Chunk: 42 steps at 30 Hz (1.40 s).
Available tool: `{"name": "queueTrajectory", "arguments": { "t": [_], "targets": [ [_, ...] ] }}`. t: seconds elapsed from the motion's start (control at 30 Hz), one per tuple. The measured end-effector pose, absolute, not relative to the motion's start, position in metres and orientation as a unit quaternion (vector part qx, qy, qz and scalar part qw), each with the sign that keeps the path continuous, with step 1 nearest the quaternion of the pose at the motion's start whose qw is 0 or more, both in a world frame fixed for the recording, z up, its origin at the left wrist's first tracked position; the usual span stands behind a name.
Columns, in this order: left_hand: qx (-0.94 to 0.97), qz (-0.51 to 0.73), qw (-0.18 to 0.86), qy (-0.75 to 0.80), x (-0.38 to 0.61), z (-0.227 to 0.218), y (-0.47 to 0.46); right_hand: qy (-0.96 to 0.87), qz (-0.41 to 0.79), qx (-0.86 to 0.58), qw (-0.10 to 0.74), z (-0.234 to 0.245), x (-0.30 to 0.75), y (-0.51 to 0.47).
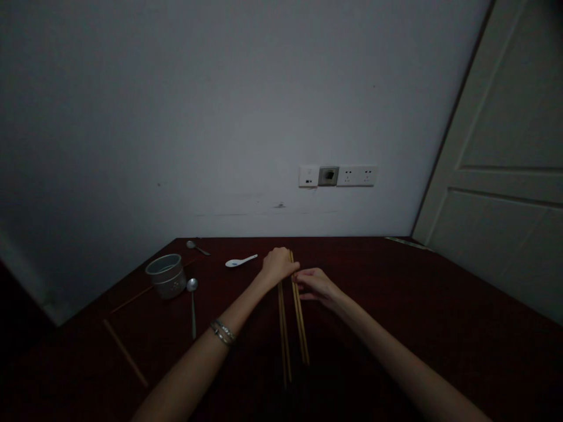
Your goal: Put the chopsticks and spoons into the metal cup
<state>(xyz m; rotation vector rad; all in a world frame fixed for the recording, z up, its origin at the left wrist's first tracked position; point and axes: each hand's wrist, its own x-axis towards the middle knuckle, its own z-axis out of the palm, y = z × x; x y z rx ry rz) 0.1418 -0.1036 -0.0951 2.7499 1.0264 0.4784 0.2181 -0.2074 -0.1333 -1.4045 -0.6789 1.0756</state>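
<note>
My left hand (278,262) is closed over the upper part of one pair of wooden chopsticks (284,337), whose lower ends point toward me; its fingertips are hidden. Just to the right, a second pair of chopsticks (301,328) runs nearly parallel, its upper end passing by my left thumb. My right hand (319,285) pinches this second pair near the top with thumb and fingers, close beside my left hand. Left of my hands lies a white soup spoon (237,262) with a small blue mark.
On the dark red table (373,305), a grey metal pot-like container (169,283) stands at left. Around it lie a long-handled metal spoon (192,305), another metal spoon (197,248), a thin stick (132,300) and a brown chopstick (126,353). Wall sockets (356,176) are behind.
</note>
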Motion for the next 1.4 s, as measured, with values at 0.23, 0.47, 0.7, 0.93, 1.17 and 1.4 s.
{"name": "queueTrajectory", "arguments": {
  "t": [0.23, 0.47, 0.7, 0.93, 1.17, 1.4],
  "targets": [
    [0.926, 0.118, 0.071, 0.351, 0.142, -0.101, -0.107, -0.288, 0.467, -0.616, 0.566, -0.144, 0.217, -0.206],
    [0.916, 0.111, 0.131, 0.361, 0.144, -0.112, -0.100, -0.286, 0.474, -0.621, 0.555, -0.148, 0.216, -0.206],
    [0.908, 0.131, 0.200, 0.344, 0.137, -0.127, -0.091, -0.280, 0.483, -0.630, 0.540, -0.158, 0.218, -0.201],
    [0.884, 0.137, 0.266, 0.360, 0.120, -0.130, -0.072, -0.259, 0.459, -0.666, 0.527, -0.156, 0.208, -0.204],
    [0.853, 0.109, 0.328, 0.390, 0.101, -0.140, -0.048, -0.277, 0.396, -0.732, 0.480, -0.158, 0.200, -0.203],
    [0.848, 0.104, 0.330, 0.402, 0.096, -0.145, -0.048, -0.269, 0.337, -0.775, 0.461, -0.166, 0.197, -0.195]
  ]
}}
